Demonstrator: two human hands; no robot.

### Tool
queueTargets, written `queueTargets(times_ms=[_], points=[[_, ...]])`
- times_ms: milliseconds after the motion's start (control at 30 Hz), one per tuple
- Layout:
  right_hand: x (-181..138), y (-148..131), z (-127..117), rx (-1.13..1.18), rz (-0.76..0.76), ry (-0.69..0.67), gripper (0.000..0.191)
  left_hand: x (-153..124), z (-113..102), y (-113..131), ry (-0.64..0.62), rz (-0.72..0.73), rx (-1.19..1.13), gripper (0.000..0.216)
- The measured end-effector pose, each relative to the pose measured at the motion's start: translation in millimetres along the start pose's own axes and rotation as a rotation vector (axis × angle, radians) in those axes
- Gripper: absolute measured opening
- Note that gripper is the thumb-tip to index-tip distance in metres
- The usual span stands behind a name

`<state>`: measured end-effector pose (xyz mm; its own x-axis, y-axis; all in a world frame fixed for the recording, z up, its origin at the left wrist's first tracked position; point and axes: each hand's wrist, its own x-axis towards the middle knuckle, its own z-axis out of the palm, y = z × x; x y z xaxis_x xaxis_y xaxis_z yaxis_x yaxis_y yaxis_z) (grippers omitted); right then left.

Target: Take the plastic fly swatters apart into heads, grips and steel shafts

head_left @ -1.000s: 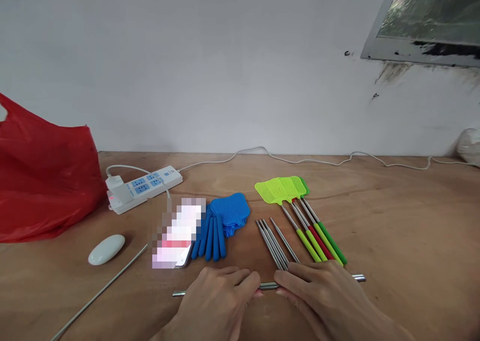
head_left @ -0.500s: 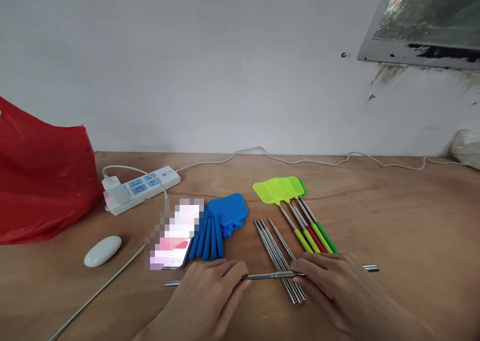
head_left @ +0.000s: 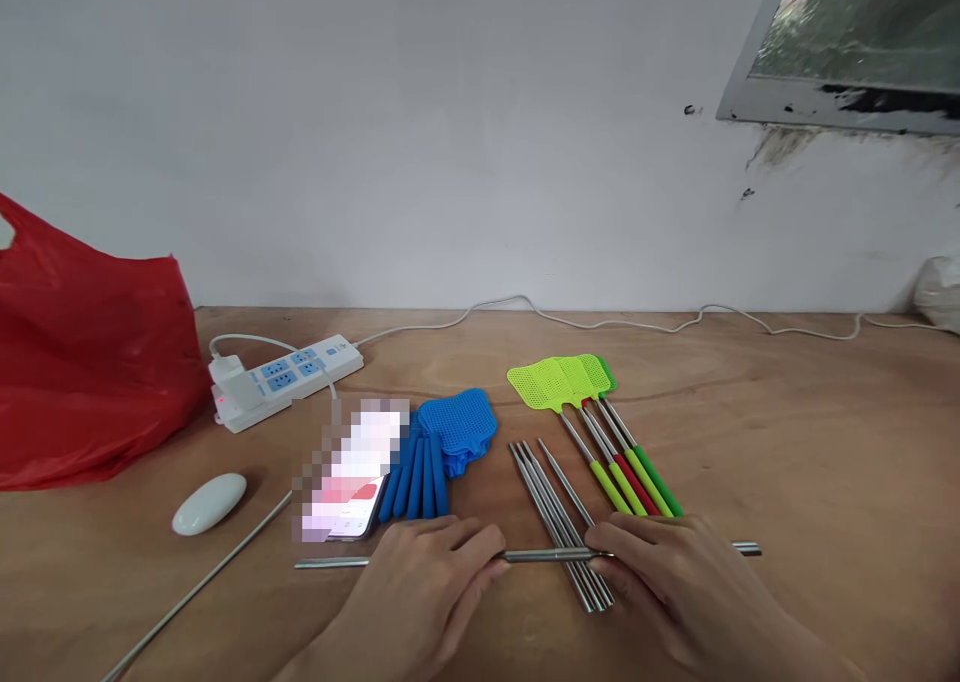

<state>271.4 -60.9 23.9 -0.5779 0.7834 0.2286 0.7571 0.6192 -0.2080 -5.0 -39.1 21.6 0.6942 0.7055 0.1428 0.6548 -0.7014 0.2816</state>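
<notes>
A thin metal rod (head_left: 536,555) lies level across the front, a thicker sleeve showing on it between my hands. My left hand (head_left: 431,577) is closed round its left part, and my right hand (head_left: 667,572) grips the right part. Both rod ends stick out past the hands. Beneath it, several loose metal rods (head_left: 550,499) rest on the table. Beyond my left hand are blue handle grips (head_left: 415,482) and blue fly swatter heads (head_left: 459,422). Past my right hand lie several fly swatters (head_left: 576,432) with yellow-green and green heads, metal shafts and coloured grips.
On the wooden table (head_left: 810,432), a phone (head_left: 356,472), partly pixelated, lies left of the blue grips. Further left are a white mouse (head_left: 210,503), a power strip (head_left: 292,377) and a red plastic bag (head_left: 97,362). A white cable (head_left: 600,322) runs along the wall.
The rod's left end sticks out further left of my left hand than before. My left hand has shifted slightly right along the front. The other things lie as they did.
</notes>
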Motion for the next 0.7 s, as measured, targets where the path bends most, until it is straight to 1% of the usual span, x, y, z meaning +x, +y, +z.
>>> queueTargets(times_ms=[67,100,133,200,300,367,400,533,567,600,700], points=[[-2.6,2.8,-1.2,0.007,0.033,0.027,0.024,-3.9,-3.4,-7.7,0.012,-0.052,0.05,0.018],[-3.8,3.4,-0.7,0.011,0.057,0.034,0.021,-5.5,-4.7,-10.9,0.008,-0.107,0.099,0.021],[-4.5,3.4,0.5,0.009,0.085,0.04,0.019,-6.5,-5.4,-13.3,-0.009,-0.173,0.152,0.026],[-4.1,1.6,4.8,-0.006,0.135,0.052,0.015,-6.0,-5.0,-14.8,-0.067,-0.224,0.222,0.032],[2.0,-5.2,12.8,-0.04,0.14,0.087,0.017,0.8,-1.1,-9.2,-0.142,-0.192,0.264,0.031],[7.3,-9.8,16.3,-0.05,0.101,0.129,0.018,6.4,1.2,-4.3,-0.187,-0.146,0.256,0.029],[9.5,-11.1,17.1,-0.049,0.086,0.145,0.019,8.3,1.5,-3.0,-0.188,-0.122,0.237,0.028],[10.1,-5.1,14.9,-0.039,0.085,0.161,0.022,5.4,-4.4,-9.1,-0.074,-0.019,0.111,0.029],[8.1,-1.2,14.0,-0.038,0.096,0.151,0.022,2.7,-6.8,-12.7,-0.054,-0.029,0.124,0.032],[5.5,3.3,13.5,-0.038,0.105,0.14,0.022,-0.4,-9.1,-16.4,-0.06,-0.058,0.14,0.037],[-5.4,18.6,14.1,-0.057,0.115,0.117,0.018,-8.6,-13.4,-26.2,-0.116,-0.118,0.14,0.04]])
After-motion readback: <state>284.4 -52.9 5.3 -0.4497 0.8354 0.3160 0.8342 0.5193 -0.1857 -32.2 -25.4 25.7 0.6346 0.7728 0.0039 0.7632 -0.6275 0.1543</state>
